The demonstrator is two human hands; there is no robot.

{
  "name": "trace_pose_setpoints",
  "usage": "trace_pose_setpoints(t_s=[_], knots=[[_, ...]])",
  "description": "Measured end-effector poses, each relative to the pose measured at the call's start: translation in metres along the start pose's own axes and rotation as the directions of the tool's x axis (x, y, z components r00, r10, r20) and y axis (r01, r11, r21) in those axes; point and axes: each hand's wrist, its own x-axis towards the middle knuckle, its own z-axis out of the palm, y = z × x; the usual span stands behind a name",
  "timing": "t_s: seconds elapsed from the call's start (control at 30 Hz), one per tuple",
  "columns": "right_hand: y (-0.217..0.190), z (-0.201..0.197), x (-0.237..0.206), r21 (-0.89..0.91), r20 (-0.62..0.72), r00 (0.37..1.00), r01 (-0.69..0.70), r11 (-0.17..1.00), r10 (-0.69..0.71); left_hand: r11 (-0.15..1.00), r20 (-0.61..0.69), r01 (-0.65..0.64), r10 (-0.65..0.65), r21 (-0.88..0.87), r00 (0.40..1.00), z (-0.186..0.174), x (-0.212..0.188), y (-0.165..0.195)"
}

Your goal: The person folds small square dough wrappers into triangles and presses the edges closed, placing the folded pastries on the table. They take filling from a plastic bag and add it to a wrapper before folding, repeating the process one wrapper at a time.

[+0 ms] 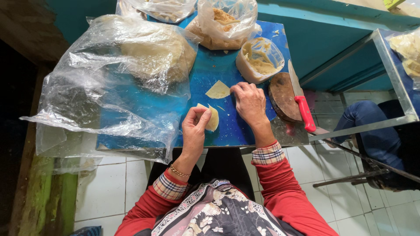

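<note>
My left hand (194, 129) holds a folded pale dough wrapper (212, 118) just above the blue table top (227, 126). My right hand (250, 101) rests on the table with its fingers curled, its fingertips touching the edge of a flat triangular wrapper (218, 90) that lies on the blue surface. A clear plastic tub of pale filling paste (260, 59) stands just beyond my right hand.
A large crumpled clear plastic bag (109, 83) covers a stack of round wrappers (170, 52) on the left. Bags of food (223, 24) sit at the far edge. A red-handled knife (301, 98) lies across a round wooden board (282, 96). Another person's leg in jeans (372, 131) is on the right.
</note>
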Motion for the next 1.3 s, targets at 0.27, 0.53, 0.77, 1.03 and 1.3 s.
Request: trace_pose_setpoints(t_s=[0.27,0.53,0.77,1.03,1.3], knots=[[-0.025,-0.039,-0.015,0.724,0.184,0.968,-0.251,0.642,0.171,0.997,-0.049,0.075,-0.075,-0.01,0.996,0.004,0.003,-0.009],[-0.057,-0.011,-0.045,0.873,0.342,0.902,-0.408,0.267,0.261,0.997,0.07,0.025,-0.02,-0.073,0.997,0.005,-0.004,-0.004],[-0.013,0.015,-0.05,0.85,0.521,0.811,-0.522,-0.076,0.266,0.988,0.045,-0.075,0.069,0.134,0.997,-0.006,-0.01,0.013],[0.005,0.007,0.001,0.889,0.264,0.912,-0.356,0.286,0.313,0.994,0.054,-0.024,0.018,0.11,0.998,-0.013,-0.013,0.023],[0.012,0.006,0.004,0.823,0.569,0.775,-0.532,-0.201,0.275,0.994,0.062,-0.026,0.02,0.102,0.998,-0.015,-0.013,0.02]])
